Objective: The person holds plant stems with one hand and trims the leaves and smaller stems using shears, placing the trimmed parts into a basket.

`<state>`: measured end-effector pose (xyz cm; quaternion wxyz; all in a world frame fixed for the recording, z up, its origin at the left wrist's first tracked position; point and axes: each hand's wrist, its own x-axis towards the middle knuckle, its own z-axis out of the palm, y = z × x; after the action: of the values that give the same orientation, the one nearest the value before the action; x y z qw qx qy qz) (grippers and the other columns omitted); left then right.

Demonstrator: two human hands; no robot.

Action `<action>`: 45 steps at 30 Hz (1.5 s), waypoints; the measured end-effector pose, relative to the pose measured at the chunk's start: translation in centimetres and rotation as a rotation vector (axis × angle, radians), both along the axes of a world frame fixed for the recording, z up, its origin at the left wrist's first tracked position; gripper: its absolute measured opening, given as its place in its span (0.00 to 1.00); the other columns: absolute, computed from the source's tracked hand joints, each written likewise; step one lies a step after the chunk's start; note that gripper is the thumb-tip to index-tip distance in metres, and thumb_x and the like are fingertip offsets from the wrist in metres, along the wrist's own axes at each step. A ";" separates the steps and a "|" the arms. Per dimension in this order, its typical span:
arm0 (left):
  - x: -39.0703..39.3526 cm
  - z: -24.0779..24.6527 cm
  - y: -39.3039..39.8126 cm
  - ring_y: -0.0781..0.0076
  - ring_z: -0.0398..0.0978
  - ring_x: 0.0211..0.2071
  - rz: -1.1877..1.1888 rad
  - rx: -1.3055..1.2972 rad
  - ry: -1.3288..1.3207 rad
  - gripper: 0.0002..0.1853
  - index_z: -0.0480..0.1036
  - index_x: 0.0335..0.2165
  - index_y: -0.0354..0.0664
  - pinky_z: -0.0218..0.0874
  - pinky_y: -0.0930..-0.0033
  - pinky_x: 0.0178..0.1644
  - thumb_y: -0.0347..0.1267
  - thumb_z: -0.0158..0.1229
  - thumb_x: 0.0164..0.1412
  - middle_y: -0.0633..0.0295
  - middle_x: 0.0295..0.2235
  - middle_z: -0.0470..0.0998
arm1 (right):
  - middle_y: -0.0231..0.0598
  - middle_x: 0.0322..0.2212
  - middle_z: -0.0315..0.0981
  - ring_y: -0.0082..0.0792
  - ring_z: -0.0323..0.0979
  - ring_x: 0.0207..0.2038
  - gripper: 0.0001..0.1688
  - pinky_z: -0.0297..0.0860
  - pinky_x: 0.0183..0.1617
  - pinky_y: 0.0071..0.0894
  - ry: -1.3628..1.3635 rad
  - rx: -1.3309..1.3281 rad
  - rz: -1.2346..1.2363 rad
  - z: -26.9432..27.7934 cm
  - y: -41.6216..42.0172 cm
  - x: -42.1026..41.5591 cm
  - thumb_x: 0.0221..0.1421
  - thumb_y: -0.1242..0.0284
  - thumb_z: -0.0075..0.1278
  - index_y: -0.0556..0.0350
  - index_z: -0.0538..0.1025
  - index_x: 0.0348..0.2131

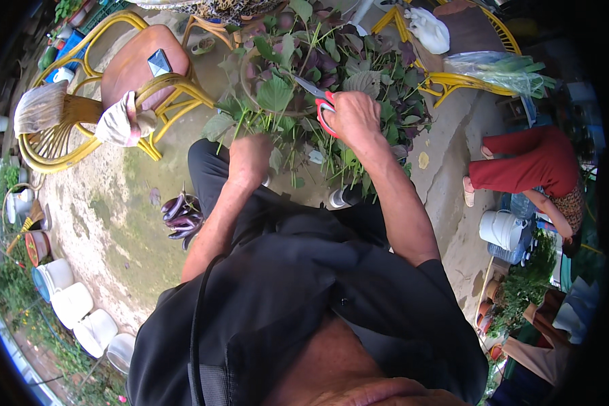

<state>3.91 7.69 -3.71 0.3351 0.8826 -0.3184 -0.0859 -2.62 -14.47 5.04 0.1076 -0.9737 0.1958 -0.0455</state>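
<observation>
My right hand (356, 115) grips red-handled scissors (325, 109), their blades pointing up and left into a big heap of leafy cuttings (330, 61). The leaves are green and purple, with stems trailing toward my lap. Lower left, my left hand (249, 160) is curled and slightly blurred beside the cut stem ends. Its fingertips are hidden, so whether a stem is in it cannot be made out. A broad toothed green leaf (275, 94) lies between the two hands. A rounded rim partly shows under the heap.
On the left stands a yellow cane chair (147, 81) bearing a phone (159, 62) and cloths. Purple eggplants (182, 215) lie on the concrete floor. Another yellow chair (436, 81) holds bagged scallions (497, 68). A person in red trousers (528, 160) bends near a white bucket (501, 228).
</observation>
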 end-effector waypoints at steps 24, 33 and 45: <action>-1.9 1.9 4.5 0.50 0.76 0.27 0.096 -0.145 0.245 0.05 0.76 0.28 0.34 0.66 0.60 0.32 0.24 0.60 0.48 0.48 0.23 0.76 | 0.43 0.17 0.72 0.48 0.71 0.23 0.26 0.65 0.29 0.44 -0.305 0.143 -0.159 1.1 -1.3 -4.0 0.40 0.53 0.66 0.57 0.77 0.26; -2.6 2.9 6.3 0.56 0.76 0.26 0.063 -0.121 0.021 0.05 0.76 0.28 0.33 0.67 0.62 0.32 0.23 0.60 0.49 0.51 0.25 0.77 | 0.29 0.11 0.62 0.23 0.58 0.16 0.27 0.57 0.22 0.30 -0.303 0.602 -0.216 2.1 -0.4 -3.5 0.42 0.54 0.66 0.59 0.73 0.20; -3.0 3.1 7.8 0.48 0.76 0.31 0.105 -0.063 -0.016 0.06 0.76 0.28 0.34 0.67 0.57 0.36 0.22 0.60 0.46 0.49 0.27 0.77 | 0.26 0.13 0.60 0.20 0.56 0.18 0.23 0.54 0.22 0.28 -0.241 0.791 -0.236 0.3 0.5 -2.8 0.44 0.58 0.65 0.59 0.74 0.21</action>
<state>0.92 15.54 -0.57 0.3644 0.8877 -0.2768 -0.0511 -5.41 -13.99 5.34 0.4889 -0.8161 0.2940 -0.0924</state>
